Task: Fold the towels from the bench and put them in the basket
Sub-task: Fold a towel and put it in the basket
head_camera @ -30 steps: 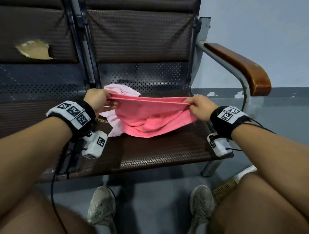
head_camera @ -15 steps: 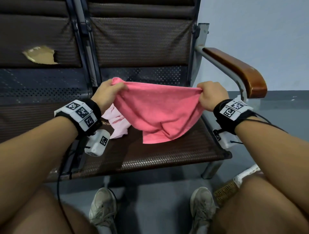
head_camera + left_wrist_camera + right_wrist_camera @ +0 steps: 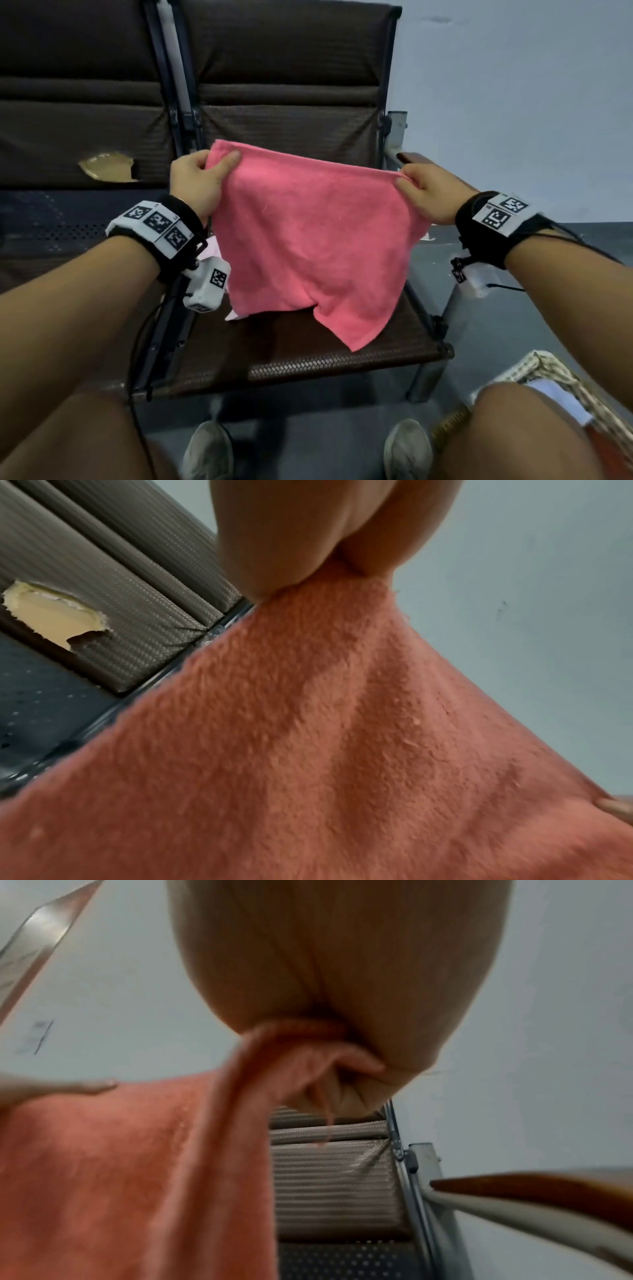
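The left hand [image 3: 197, 185] pinches the towel's [image 3: 308, 240] upper left corner, thumb on the front. The towel hangs spread above the bench [image 3: 342, 356], its top edge running left to right and sloping down toward the right hand [image 3: 430, 195], which pinches the other corner. The basket [image 3: 561, 380] stands low right.

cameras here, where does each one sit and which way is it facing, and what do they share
Head: worn on the head, looking forward and down at the bench; shows both forearms, left hand, right hand, knees and shoes, basket lower right.
Left wrist: under the left hand, looking up along it at the pink towel and the torn backrest.
Right wrist: under the right hand, looking up at its fingers bunching the towel corner, armrest to the right.
Shared: all three show the towel; each wrist view also catches the other hand's fingertip.
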{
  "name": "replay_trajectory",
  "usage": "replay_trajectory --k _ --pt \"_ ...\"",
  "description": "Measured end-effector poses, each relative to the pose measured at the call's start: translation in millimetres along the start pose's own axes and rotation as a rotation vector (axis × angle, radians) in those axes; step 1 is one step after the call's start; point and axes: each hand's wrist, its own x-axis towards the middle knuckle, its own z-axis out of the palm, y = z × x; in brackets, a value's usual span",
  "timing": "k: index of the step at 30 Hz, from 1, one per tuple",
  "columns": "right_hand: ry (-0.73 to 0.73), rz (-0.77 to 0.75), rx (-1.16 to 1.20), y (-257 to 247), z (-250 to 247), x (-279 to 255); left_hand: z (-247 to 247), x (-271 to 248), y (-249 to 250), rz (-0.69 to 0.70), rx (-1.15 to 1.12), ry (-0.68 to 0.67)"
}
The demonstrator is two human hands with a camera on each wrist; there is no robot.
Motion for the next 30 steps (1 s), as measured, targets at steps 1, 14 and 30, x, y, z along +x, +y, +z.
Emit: replay_trajectory --k 1,14,30 --pt "-0.013 0.046 0.041 -4.2 -4.2 1.4 0.7 2.6 4.3 0.001 0.021 0.018" --pt "-0.084 0.406 0.793 -90.7 8.5 5.7 81.3 -56.9 43.2 -0.074 0.011 -0.208" --pt "-0.351 0.226 0.889 -91.3 -3.2 -11.6 84.3 -70.8 55.0 -0.321 -0.119 -0.517"
